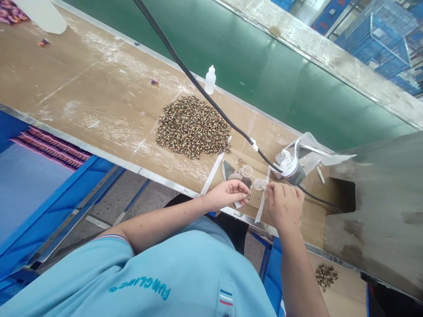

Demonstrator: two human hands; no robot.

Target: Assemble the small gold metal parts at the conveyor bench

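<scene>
My left hand [230, 193] is closed in a pinch on a small brown-and-gold piece [248, 196] over the near edge of the brown work surface [109, 105]. To its right, my right hand [284, 203] has its fingers bent together, palm down; whatever it holds is hidden. Just beyond the hands are a round clear dish [260, 184] and a clear ring-shaped cup [246, 171] on a dark cloth [228, 170]. A few tiny gold pieces [266, 193] show beside my right fingertips. Farther off lies a large heap of similar small pieces [193, 127].
A white squeeze bottle [210, 80] stands behind the heap. A black cable [198, 86] hangs across the view. At right are a container with white tissue [292, 165] and a metal housing [380, 207]. A green belt [280, 75] runs behind; a blue tray [42, 176] sits left.
</scene>
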